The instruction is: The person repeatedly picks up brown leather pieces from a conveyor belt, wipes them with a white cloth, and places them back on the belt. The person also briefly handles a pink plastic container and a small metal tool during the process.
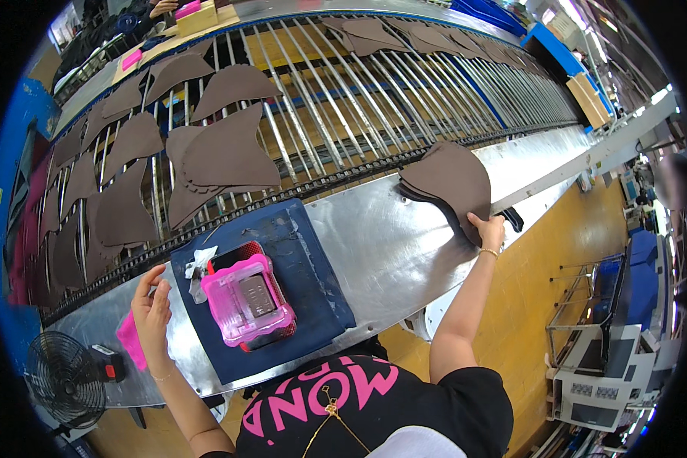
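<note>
At the right of the metal table, my right hand (487, 231) grips the near edge of a stack of brown curved cut pieces (452, 177), thumb on top. Its fingers are partly hidden beneath the pieces. Some black material shows under the stack. On the other side, my left hand (154, 307) is raised over the table's left part, fingers apart and holding nothing. Between my hands, a pink clear plastic tray (240, 324) sits on a red perforated basket (288, 327), with a dark grey block (256, 296) in it. Both rest on a dark blue mat (320, 309).
Beyond the table runs a conveyor of metal rods (336, 99), with many similar brown pieces (225, 153) spread over it. A black fan (67, 379) and pink cloth (132, 342) are at the left. A pale metal bar (580, 162) reaches over the table's right end.
</note>
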`<action>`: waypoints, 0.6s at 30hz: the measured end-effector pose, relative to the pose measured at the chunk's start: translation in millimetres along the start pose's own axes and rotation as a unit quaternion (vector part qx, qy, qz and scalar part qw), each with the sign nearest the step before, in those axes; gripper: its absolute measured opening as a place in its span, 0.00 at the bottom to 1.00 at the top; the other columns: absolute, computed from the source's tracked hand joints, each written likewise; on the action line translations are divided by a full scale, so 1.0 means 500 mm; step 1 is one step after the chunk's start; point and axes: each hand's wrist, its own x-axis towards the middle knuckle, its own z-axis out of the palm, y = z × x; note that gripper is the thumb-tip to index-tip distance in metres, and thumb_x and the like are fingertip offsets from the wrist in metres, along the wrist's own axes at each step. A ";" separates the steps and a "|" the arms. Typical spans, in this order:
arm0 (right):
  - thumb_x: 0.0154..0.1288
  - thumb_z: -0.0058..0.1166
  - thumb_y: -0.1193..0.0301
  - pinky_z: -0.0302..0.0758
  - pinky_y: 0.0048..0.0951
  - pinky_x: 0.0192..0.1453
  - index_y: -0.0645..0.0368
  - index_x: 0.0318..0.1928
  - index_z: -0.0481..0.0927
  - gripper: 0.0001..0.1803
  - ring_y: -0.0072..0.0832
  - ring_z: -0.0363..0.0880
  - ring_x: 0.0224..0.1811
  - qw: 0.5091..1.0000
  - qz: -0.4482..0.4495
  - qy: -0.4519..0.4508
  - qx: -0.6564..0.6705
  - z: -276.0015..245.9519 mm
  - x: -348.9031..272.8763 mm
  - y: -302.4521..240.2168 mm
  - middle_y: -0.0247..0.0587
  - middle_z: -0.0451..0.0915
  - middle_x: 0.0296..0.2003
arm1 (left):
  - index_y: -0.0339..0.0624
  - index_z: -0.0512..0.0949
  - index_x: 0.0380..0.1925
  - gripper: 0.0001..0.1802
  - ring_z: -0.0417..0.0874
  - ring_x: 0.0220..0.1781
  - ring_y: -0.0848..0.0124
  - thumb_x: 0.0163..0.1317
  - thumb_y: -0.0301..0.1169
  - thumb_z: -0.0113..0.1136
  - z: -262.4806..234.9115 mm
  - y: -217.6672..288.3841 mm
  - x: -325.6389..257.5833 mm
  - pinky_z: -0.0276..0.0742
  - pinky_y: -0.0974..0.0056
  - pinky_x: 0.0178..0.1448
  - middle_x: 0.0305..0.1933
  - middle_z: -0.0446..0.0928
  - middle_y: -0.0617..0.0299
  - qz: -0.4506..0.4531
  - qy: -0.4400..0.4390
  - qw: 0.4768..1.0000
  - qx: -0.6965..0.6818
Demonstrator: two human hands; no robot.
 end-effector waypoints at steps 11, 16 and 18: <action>0.71 0.46 0.71 0.68 0.21 0.13 0.70 0.51 0.72 0.15 0.26 0.80 0.17 0.973 -0.157 -0.017 0.169 -0.112 -0.118 -0.070 0.43 0.79 0.25 | 0.41 0.80 0.46 0.13 0.63 0.25 0.84 0.61 0.30 0.62 0.043 0.082 0.013 0.59 0.75 0.28 0.31 0.69 0.72 0.059 -0.026 0.991 0.118; 0.70 0.48 0.70 0.67 0.19 0.14 0.69 0.61 0.65 0.23 0.23 0.75 0.14 0.946 -0.174 -0.030 0.273 -0.198 -0.130 -0.144 0.40 0.77 0.24 | 0.40 0.80 0.45 0.13 0.64 0.24 0.82 0.59 0.28 0.63 0.091 0.131 0.025 0.61 0.74 0.28 0.29 0.69 0.68 0.167 -0.063 0.967 0.180; 0.70 0.50 0.70 0.66 0.19 0.14 0.68 0.62 0.64 0.24 0.21 0.72 0.13 0.918 -0.151 -0.076 0.358 -0.198 -0.111 -0.129 0.39 0.76 0.26 | 0.40 0.80 0.45 0.13 0.64 0.23 0.82 0.59 0.27 0.63 0.107 0.142 0.019 0.61 0.74 0.27 0.29 0.69 0.68 0.175 -0.075 0.962 0.193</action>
